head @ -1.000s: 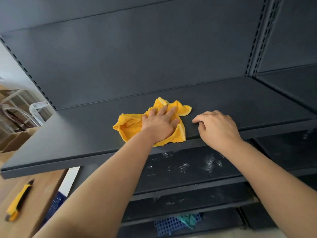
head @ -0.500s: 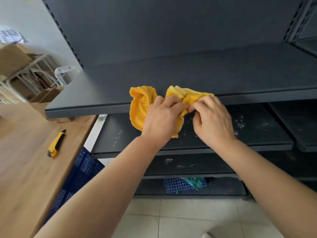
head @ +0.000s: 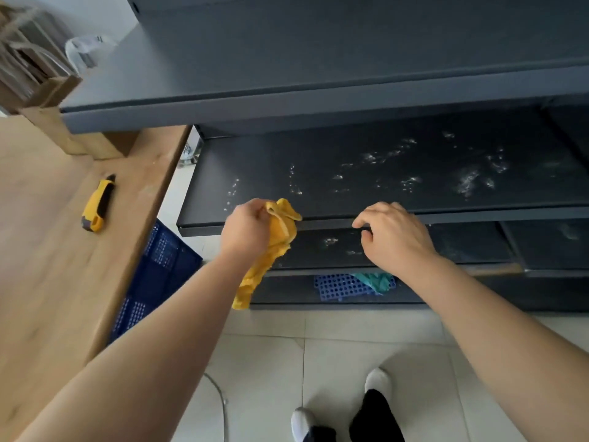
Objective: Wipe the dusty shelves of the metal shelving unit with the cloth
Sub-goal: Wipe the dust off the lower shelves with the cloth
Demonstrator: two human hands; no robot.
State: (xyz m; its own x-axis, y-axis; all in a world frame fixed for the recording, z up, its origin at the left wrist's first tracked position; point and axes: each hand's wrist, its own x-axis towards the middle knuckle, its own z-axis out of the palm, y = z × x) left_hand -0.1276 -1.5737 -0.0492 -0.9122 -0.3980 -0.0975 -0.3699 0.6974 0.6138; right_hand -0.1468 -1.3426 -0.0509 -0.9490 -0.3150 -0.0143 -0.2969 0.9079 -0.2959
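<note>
My left hand (head: 247, 229) grips the yellow cloth (head: 271, 253) by its top, and the rest hangs down in front of the lower shelves. It is at the front edge of the second shelf (head: 318, 173) of the dark metal shelving unit, whose surface carries white dust smears. My right hand (head: 393, 237) holds nothing, fingers curled, fingertips at that shelf's front lip. The top shelf (head: 255, 87) above looks free of dust. A third shelf (head: 471, 247) below also shows dust specks.
A wooden table (head: 47, 266) stands on the left with a yellow utility knife (head: 97, 204) on it. A blue crate (head: 159, 269) sits under the table edge. A blue mat and teal cloth (head: 353, 283) lie on the bottom shelf. My feet (head: 347, 413) stand on tiled floor.
The cloth left the top shelf; both hands bunched it, then my right hand let go. My left hand carried it down to the second shelf's edge as the view tilted downward.
</note>
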